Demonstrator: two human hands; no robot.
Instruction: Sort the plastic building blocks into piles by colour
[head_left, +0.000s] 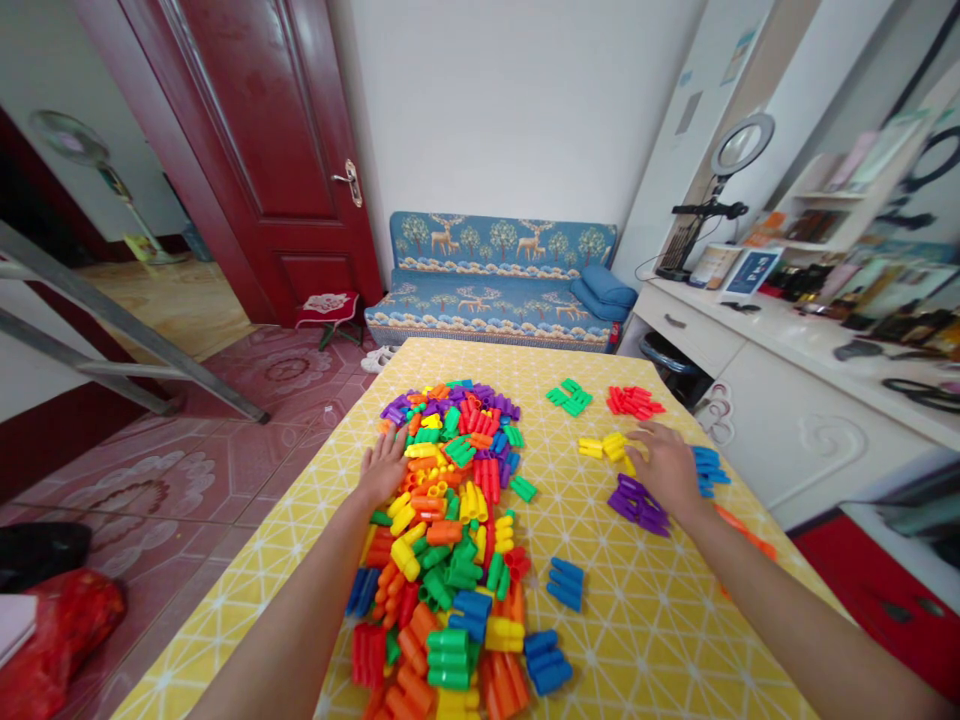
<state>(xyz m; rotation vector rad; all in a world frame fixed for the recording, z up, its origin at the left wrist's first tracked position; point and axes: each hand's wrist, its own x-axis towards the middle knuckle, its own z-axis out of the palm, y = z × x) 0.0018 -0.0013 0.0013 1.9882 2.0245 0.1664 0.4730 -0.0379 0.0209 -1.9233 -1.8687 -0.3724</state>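
A long heap of mixed plastic tube blocks (pixel 450 520) in many colours lies down the middle of a table with a yellow patterned cloth (pixel 660 620). My left hand (pixel 384 465) rests flat, fingers stretched out, on the heap's left edge. My right hand (pixel 664 465) lies palm down over a small yellow pile (pixel 604 446), fingers reaching it; whether it pinches a block is hidden. Sorted piles surround it: green (pixel 569 397), red (pixel 634 401), blue (pixel 707 468), purple (pixel 637 503) and a bit of orange (pixel 742 532) behind my forearm.
A blue sofa (pixel 495 285) stands beyond the table's far edge, beside a dark red door (pixel 255 150). A white dresser (pixel 787 380) with a ring light and bottles runs along the right. A metal ladder (pixel 112 330) leans at left, over a tiled floor.
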